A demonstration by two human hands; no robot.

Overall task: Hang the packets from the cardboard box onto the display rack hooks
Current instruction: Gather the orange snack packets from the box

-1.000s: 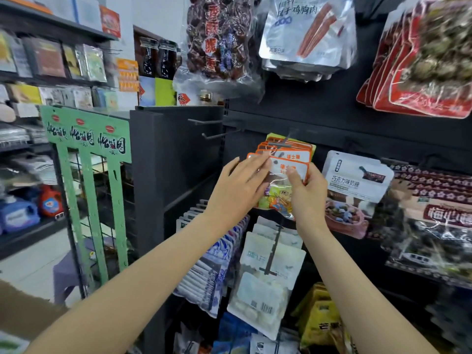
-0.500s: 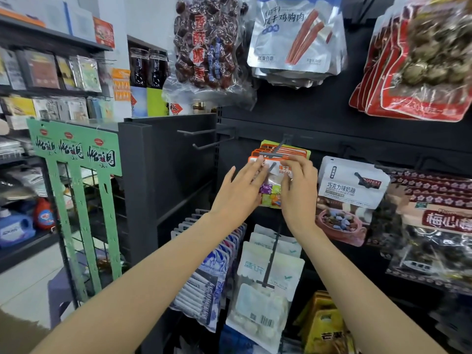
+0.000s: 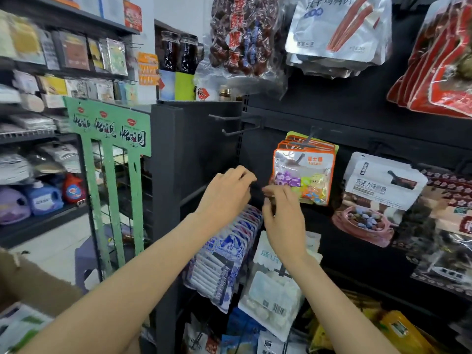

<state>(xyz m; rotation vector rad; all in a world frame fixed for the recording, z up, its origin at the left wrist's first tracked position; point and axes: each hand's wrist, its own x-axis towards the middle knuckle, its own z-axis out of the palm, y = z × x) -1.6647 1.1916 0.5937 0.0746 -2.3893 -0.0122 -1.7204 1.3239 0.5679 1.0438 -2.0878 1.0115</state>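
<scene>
A: What sits at your far left?
B: The cardboard box (image 3: 38, 282), low in the corner, with pale packets (image 3: 20, 325) showing inside it. Next comes the green stand (image 3: 112, 154).

A: And your hands?
B: Your left hand (image 3: 224, 198) is raised before the dark rack panel (image 3: 204, 149), fingers loosely curled, gripping nothing. Your right hand (image 3: 283, 221) is just beside it, fingertips bunched together, also with nothing in them.

A: Where is the packet?
B: The orange-edged candy packets (image 3: 304, 172) hang on the hook (image 3: 307, 137), above and right of your right hand, apart from both hands.
</scene>
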